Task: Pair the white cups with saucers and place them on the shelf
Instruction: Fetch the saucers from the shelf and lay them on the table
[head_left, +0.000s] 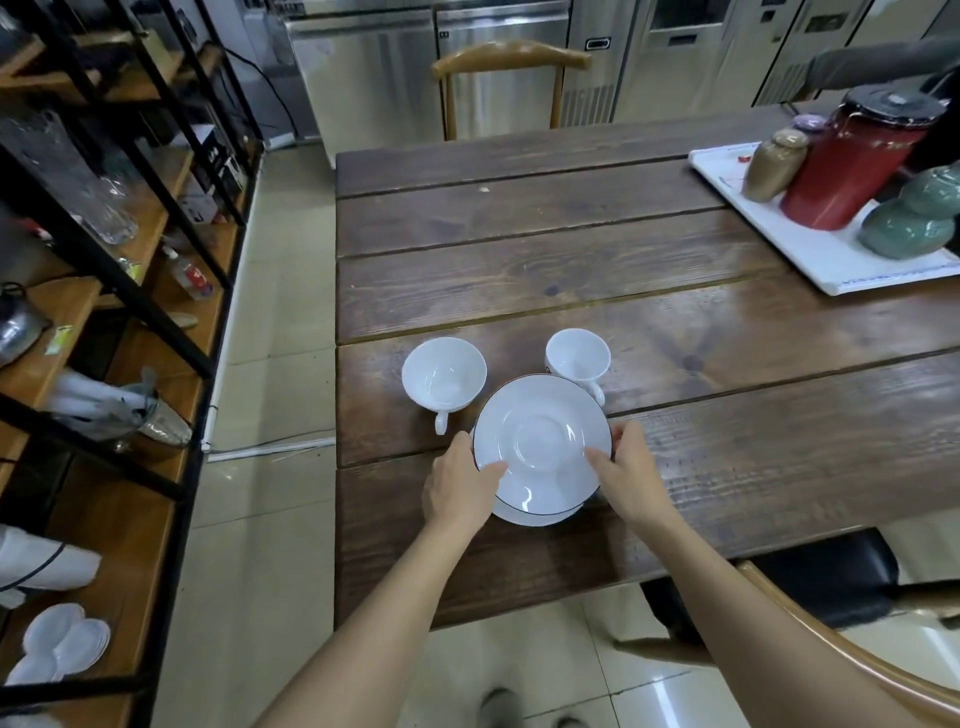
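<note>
Low in the centre of the frame, both hands clamped on one white saucer (540, 441): left hand (460, 488) on its left rim with the thumb lying over the top, right hand (631, 475) on its right rim, thumb likewise on top and fingers tucked underneath. Held tilted and raised off a second saucer (535, 514), whose dark-edged rim peeks out just below it on the wooden table (571, 260) (probably a stack being split, one saucer per cup). Just beyond the saucers, toward the middle of the frame, two empty white cups standing upright: a wide cup (444, 376) on the left with its handle pointing toward the viewer, and a narrower cup (577, 358) on the right, partly hidden behind the lifted saucer's far rim. Neither cup seated on a saucer yet. Down the left edge of the frame, a black-framed shelf (130, 519) with wooden boards, the likely destination, already crowded with glassware and plates. At upper right, well apart, a white tray (831, 265) carrying jars.
</note>
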